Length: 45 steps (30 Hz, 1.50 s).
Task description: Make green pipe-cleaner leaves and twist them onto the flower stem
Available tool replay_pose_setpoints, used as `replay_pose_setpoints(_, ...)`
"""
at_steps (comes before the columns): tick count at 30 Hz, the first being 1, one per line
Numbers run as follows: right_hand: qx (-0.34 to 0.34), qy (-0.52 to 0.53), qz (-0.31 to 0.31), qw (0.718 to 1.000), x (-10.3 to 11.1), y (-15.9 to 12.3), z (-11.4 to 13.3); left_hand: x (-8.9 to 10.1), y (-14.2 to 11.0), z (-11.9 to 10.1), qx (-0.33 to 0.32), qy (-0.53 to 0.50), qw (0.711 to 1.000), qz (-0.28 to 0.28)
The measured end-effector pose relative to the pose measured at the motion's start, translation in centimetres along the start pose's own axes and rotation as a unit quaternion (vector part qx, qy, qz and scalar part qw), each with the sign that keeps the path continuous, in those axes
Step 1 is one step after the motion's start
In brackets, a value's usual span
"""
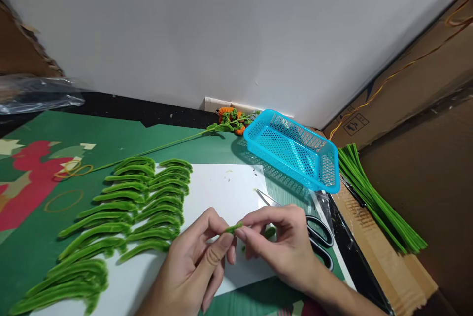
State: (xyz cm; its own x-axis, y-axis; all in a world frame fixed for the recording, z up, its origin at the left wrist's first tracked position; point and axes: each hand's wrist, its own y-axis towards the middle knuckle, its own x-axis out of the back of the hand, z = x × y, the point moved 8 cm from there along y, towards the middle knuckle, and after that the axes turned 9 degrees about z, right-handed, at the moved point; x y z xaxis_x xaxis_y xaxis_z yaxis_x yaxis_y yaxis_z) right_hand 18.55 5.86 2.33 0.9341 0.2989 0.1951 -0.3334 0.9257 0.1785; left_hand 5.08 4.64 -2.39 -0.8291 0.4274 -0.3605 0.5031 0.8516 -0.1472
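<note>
Between my two hands is a short green pipe cleaner piece (233,228), pinched at both ends. My left hand (201,262) grips its left end between thumb and forefinger. On the other end, the thumb and forefinger of my right hand (284,242) are closed. Part of the piece is hidden by the fingers, and more green fuzz shows under my right hand. Left of my hands, curved green pipe cleaner leaves (107,215) lie in two columns on white paper (218,193). Black-handled scissors (320,232) rest partly behind my right hand.
A blue plastic basket (291,153) stands at the back right. Straight green pipe cleaner stems (380,202) lie on cardboard to its right. An orange flower on a long stem (229,121) lies at the back, near a grey wall (221,35). Rubber bands (63,201) are at left.
</note>
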Motion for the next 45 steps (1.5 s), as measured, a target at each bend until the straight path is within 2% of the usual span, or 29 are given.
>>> replay_pose_setpoints(2,-0.003,0.005,0.003,1.000,0.0,0.0,0.0,0.0,-0.1,0.2,0.003,-0.002,1.000,0.008)
replay_pose_setpoints(9,0.043,-0.076,-0.003,0.996,0.2,0.0,1.1,-0.1,-0.5,1.2,0.026,0.015,0.999,0.034)
replay_pose_setpoints(11,0.051,-0.087,-0.013,0.995,0.1,-0.1,1.2,-0.1,-0.6,1.1,0.026,0.013,0.999,0.023)
replay_pose_setpoints(15,-0.003,-0.016,-0.015,1.000,-0.6,-0.3,0.1,0.1,-0.7,0.8,0.005,0.008,1.000,-0.009)
replay_pose_setpoints(18,-0.017,0.013,-0.018,1.000,-0.7,-0.2,0.1,0.0,-0.7,0.7,-0.010,0.015,1.000,-0.006)
replay_pose_setpoints(21,0.000,-0.026,-0.025,0.999,-0.4,-0.3,0.7,0.1,-0.6,0.7,-0.007,0.022,1.000,-0.003)
replay_pose_setpoints(26,0.010,-0.087,-0.001,0.996,-0.6,-0.3,1.2,0.0,-0.8,0.6,0.004,0.025,1.000,-0.007)
replay_pose_setpoints(30,-0.009,-0.044,0.012,0.999,-0.9,-0.2,0.7,0.2,-0.8,0.1,-0.004,0.019,1.000,-0.024)
replay_pose_setpoints(33,-0.011,-0.010,0.005,1.000,-0.6,-0.2,0.4,0.0,-0.6,-0.1,-0.009,0.013,1.000,-0.015)
replay_pose_setpoints(36,0.014,-0.029,-0.030,0.999,0.2,-0.2,0.6,-0.2,-0.5,-0.1,-0.009,0.015,1.000,-0.005)
replay_pose_setpoints(39,0.024,-0.044,-0.036,0.998,0.4,-0.3,0.6,-0.5,-0.6,-0.2,0.001,0.016,1.000,0.006)
replay_pose_setpoints(45,-0.002,0.056,-0.012,0.998,-0.1,-0.1,-0.1,-1.2,-0.8,-0.6,0.005,-0.001,0.999,0.037)
